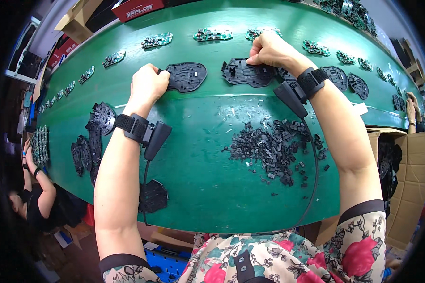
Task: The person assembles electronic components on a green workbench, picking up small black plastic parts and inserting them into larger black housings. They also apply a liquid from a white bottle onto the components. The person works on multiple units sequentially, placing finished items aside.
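My left hand [148, 84] is closed on the left edge of a flat black plastic shell [188, 75] lying on the green conveyor belt [198, 188]. My right hand [269, 48] presses its fingertips on the top edge of a second black plastic shell [243, 73] to the right of the first. Both wrists carry black straps with small black devices and cables. A heap of small black plastic parts [274, 148] lies on the belt below my right forearm.
Green circuit boards [212, 34] run in a row along the belt's far side. More black shells [93, 137] lie at the left and others [349, 80] at the right. Another person's arm [35, 174] works at the far left; cardboard boxes [408, 188] stand right.
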`<state>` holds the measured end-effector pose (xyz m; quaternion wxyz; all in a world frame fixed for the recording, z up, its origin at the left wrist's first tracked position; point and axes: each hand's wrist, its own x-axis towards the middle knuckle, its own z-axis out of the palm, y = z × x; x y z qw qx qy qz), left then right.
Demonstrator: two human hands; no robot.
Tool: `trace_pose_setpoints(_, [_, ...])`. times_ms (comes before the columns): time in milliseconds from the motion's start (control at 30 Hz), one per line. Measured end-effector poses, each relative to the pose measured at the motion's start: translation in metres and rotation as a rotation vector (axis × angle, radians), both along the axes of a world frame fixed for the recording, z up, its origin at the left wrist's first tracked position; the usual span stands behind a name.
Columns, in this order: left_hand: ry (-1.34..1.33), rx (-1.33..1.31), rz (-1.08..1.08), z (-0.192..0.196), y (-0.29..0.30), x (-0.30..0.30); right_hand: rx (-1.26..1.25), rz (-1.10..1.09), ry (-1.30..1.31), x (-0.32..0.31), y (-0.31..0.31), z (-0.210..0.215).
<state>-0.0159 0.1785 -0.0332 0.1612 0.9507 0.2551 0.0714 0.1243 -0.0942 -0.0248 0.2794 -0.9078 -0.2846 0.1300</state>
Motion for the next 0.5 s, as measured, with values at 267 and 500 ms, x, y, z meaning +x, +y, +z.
trace_pose_setpoints(267, [-0.031,-0.090,-0.133,0.008,-0.008,-0.006,-0.197,0.013,-0.195,0.003,0.012,-0.001])
trace_pose_setpoints(500, [-0.139,0.021,-0.271,0.024,-0.020,-0.031,-0.220,-0.034,-0.405,-0.022,-0.002,0.013])
